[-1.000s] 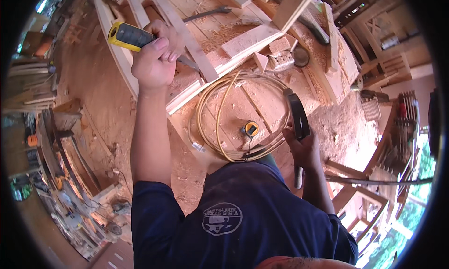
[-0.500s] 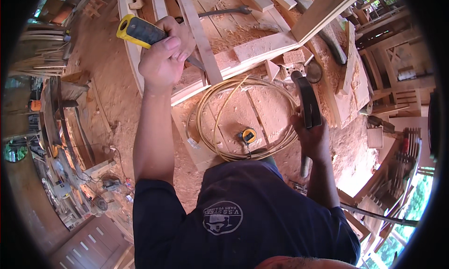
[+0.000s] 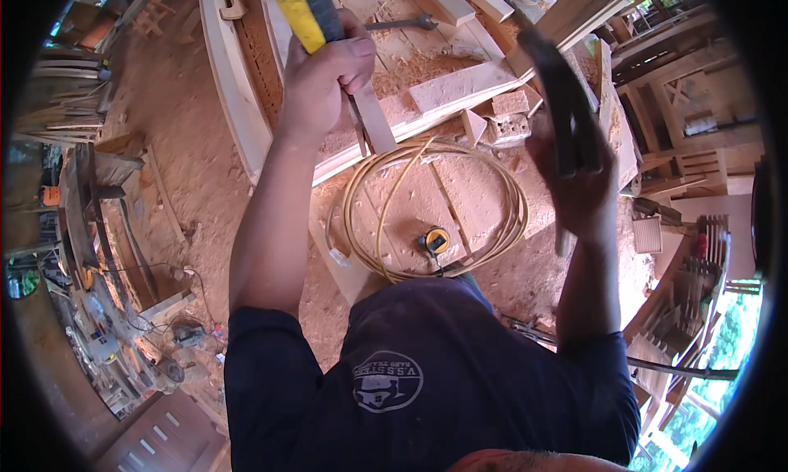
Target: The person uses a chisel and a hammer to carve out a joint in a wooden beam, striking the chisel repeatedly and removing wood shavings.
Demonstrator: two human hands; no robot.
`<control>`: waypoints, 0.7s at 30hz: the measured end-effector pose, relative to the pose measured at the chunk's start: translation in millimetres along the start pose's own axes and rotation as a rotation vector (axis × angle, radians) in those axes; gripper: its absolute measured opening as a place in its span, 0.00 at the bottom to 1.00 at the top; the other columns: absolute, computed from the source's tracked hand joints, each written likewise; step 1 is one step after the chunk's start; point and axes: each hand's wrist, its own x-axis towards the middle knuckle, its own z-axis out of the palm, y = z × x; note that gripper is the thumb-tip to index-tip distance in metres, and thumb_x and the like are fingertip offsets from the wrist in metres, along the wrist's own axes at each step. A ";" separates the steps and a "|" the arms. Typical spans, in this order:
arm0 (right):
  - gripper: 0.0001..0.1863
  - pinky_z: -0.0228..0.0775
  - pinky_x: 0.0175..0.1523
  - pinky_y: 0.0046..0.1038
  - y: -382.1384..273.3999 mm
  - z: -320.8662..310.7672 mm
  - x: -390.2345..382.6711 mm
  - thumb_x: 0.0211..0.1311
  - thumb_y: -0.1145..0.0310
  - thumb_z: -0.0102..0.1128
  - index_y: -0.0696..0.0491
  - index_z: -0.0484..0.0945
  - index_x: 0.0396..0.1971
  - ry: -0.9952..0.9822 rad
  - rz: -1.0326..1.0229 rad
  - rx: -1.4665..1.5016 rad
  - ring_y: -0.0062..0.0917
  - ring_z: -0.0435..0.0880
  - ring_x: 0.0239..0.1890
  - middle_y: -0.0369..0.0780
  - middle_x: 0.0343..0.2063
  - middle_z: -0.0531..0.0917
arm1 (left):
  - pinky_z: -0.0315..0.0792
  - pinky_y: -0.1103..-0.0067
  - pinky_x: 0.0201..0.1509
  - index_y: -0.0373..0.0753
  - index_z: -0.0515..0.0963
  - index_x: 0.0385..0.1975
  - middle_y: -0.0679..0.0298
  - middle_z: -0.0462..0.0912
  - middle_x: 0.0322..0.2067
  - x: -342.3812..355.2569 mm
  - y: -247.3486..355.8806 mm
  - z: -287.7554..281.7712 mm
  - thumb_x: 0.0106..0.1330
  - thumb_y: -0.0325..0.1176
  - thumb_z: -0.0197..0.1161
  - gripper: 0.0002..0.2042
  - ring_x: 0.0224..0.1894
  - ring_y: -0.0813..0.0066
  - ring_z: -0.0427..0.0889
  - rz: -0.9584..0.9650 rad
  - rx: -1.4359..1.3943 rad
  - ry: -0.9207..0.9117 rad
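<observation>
My left hand (image 3: 328, 86) is closed round a chisel with a yellow and black handle (image 3: 310, 16), over a pale wooden strip (image 3: 376, 123) of the frame in front of me; the blade is mostly hidden behind my fingers. My right hand (image 3: 584, 193) grips a dark-headed hammer (image 3: 566, 90), slightly blurred, raised to the right of the chisel. Below both hands, a coil of yellowish hose (image 3: 517, 217) lies on a dusty board (image 3: 328, 279), with a small yellow and black tape measure (image 3: 437, 240) inside the loop.
An open-end wrench (image 3: 402, 25) lies on the planks. Small wood offcuts (image 3: 509, 103) sit by the frame's edge. Shavings cover the work. At left are stacked boards and a low bench (image 3: 131, 250) with cords and tools; at right, wooden furniture frames (image 3: 681, 308).
My left hand has shifted right, the chisel handle turning more upright. My right hand has raised the hammer up and to the right.
</observation>
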 end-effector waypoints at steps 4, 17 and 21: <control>0.28 0.78 0.44 0.25 -32.8 -10.6 64.2 0.63 0.77 0.69 0.57 0.75 0.63 0.123 -0.387 -0.131 0.22 0.85 0.37 0.40 0.40 0.88 | 0.56 0.82 0.24 0.37 0.70 0.35 0.72 0.61 0.19 5.2 1.6 9.9 0.60 0.30 0.62 0.09 0.19 0.84 0.58 -0.039 0.074 0.074; 0.13 0.64 0.23 0.23 -113.9 19.2 131.7 0.62 0.79 0.65 0.62 0.78 0.46 0.116 -0.474 -0.208 0.12 0.71 0.18 0.37 0.25 0.81 | 0.50 0.82 0.21 0.40 0.68 0.25 0.76 0.58 0.15 5.0 6.2 18.5 0.60 0.28 0.61 0.08 0.16 0.87 0.56 -0.034 0.135 0.095; 0.04 0.56 0.22 0.20 -119.9 18.4 133.6 0.61 0.77 0.66 0.57 0.81 0.35 0.381 -0.379 -0.054 0.09 0.66 0.17 0.27 0.16 0.72 | 0.50 0.82 0.21 0.40 0.68 0.25 0.76 0.58 0.15 6.3 3.1 17.4 0.61 0.28 0.61 0.08 0.16 0.87 0.56 -0.022 0.154 0.075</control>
